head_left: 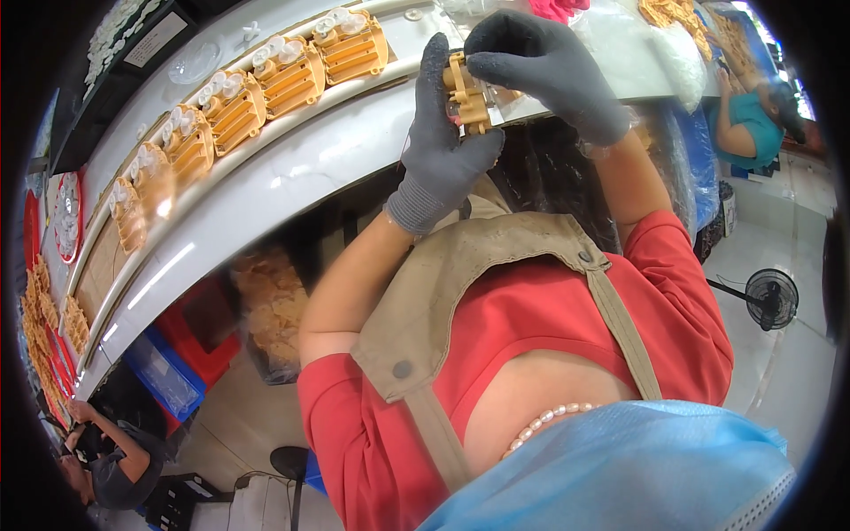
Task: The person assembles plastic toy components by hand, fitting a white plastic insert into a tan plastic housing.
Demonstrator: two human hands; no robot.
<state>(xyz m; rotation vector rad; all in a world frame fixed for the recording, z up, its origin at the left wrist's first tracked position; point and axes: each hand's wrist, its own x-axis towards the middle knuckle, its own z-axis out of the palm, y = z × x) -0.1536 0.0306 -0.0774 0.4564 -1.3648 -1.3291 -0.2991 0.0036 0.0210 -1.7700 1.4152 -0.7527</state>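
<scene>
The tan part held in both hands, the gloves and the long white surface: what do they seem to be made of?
The tan part looks like moulded plastic: one even matte colour, crisp ribs and slots. The gloves on the left hand and right hand look like grey knitted fabric, with ribbed cuffs. The white surface is smooth and glossy, showing light streaks; painted metal or plastic, hard to tell.

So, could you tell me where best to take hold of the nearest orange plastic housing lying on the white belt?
Probably by its two long sides, coming down from above. The orange housing lies flat on the white belt with its white round parts at the far end, and the neighbouring housing sits close on its left, so a narrow pinch fits.
</scene>
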